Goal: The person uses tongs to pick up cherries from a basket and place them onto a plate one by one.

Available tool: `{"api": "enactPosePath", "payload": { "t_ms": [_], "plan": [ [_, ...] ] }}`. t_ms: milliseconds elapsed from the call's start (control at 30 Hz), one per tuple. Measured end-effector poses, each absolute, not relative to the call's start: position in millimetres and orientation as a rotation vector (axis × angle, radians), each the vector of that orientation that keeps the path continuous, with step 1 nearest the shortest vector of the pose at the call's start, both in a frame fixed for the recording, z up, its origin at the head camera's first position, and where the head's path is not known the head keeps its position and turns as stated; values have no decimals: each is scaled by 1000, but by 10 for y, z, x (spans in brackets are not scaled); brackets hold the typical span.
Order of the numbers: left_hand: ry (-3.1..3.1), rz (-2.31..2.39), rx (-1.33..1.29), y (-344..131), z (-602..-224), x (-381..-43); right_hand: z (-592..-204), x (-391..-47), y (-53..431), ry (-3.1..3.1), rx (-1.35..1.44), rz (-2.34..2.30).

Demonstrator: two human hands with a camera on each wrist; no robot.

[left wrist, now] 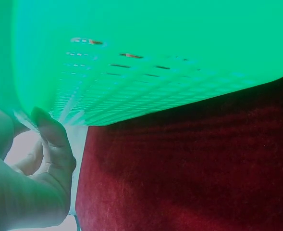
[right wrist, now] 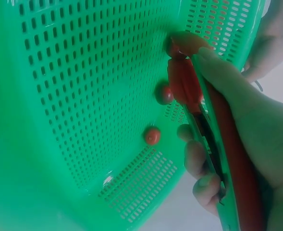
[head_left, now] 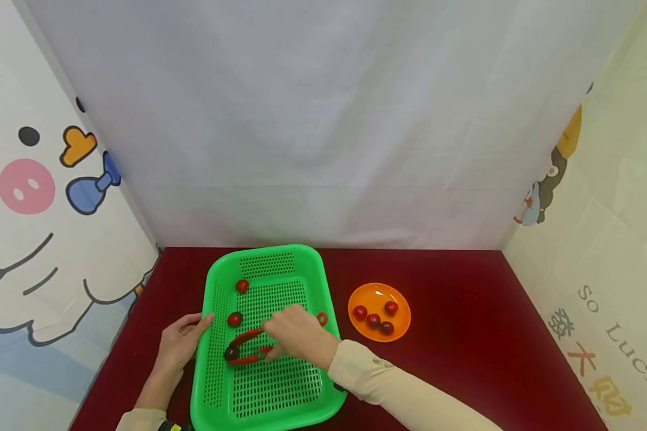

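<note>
In the head view a green basket (head_left: 272,407) stands at the left of the table. My left hand (head_left: 178,344) holds its left rim, thumb over the edge; the left wrist view shows this hand (left wrist: 50,159) against the basket's underside (left wrist: 155,96). My right hand (head_left: 299,332) grips red tongs (head_left: 244,361) inside the basket, the end loop pointing right. Between the tong tips sits a dark-red round fruit (head_left: 231,353), also seen in the right wrist view. Two more red fruits (head_left: 235,319) lie on the basket floor behind it.
An orange plate (head_left: 364,291) with several small red fruits (head_left: 374,321) stands right of the basket. Dark red cloth (head_left: 453,335) covers the table. A pale curtain (head_left: 323,149) rises at the back, with printed sheets (head_left: 598,251) at both sides.
</note>
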State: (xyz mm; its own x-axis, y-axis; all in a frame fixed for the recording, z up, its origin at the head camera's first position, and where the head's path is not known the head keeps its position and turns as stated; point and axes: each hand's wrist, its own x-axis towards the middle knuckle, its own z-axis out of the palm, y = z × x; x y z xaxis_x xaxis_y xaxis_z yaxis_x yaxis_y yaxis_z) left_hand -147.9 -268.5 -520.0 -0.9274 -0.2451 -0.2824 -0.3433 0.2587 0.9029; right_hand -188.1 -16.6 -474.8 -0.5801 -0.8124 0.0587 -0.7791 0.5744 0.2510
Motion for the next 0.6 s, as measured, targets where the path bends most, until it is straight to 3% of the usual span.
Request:
{"api": "enactPosePath", "payload": {
  "t_ms": [600],
  "plan": [
    [2443,1738,-550,-2705,-5215,-1497,-4632,-1935,-3,-2744,1309,-158]
  ]
}}
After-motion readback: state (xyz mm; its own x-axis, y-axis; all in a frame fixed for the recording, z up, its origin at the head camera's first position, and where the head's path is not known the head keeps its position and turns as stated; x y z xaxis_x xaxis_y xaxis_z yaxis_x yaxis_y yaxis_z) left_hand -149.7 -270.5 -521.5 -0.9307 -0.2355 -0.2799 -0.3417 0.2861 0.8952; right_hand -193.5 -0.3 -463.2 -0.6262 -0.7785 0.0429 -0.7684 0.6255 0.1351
